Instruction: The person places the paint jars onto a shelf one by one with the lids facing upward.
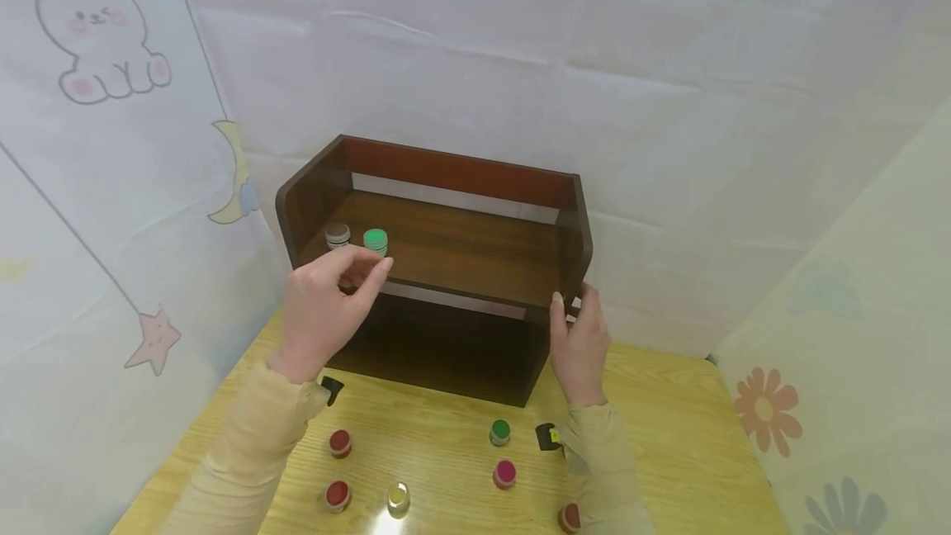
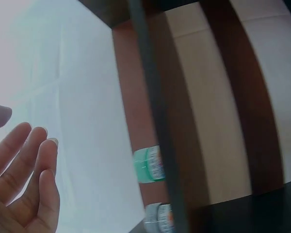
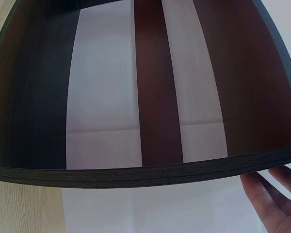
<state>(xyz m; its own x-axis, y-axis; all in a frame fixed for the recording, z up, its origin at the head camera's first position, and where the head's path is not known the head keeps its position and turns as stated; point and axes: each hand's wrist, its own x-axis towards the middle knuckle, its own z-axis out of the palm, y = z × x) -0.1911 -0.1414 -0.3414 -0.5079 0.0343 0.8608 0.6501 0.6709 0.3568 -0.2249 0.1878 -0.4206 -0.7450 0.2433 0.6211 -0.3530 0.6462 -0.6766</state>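
A dark brown two-tier wooden shelf [image 1: 461, 250] stands on the table. On its upper board, toward the left end, sit a small jar with a mint-green lid [image 1: 375, 239] and a small jar with a grey-brown lid [image 1: 338, 233]. My left hand [image 1: 330, 300] hovers before these jars, thumb apart from the fingers, holding nothing; the left wrist view shows a gap between its fingers [image 2: 39, 155] and the shelf. At the shelf's right side panel, my right hand [image 1: 581, 349] grips the edge, its thumb in front; fingertips [image 3: 254, 182] touch the panel's outer face.
Across the front of the wooden table [image 1: 669, 436] stand several small jars: red-lidded ones [image 1: 339, 442] at left, a yellow-lidded one [image 1: 398, 498], a dark green-lidded one [image 1: 500, 432], a magenta-lidded one [image 1: 504, 473], and a brownish-red one [image 1: 570, 517] by the right sleeve. Printed white sheeting [image 1: 461, 48] surrounds the table.
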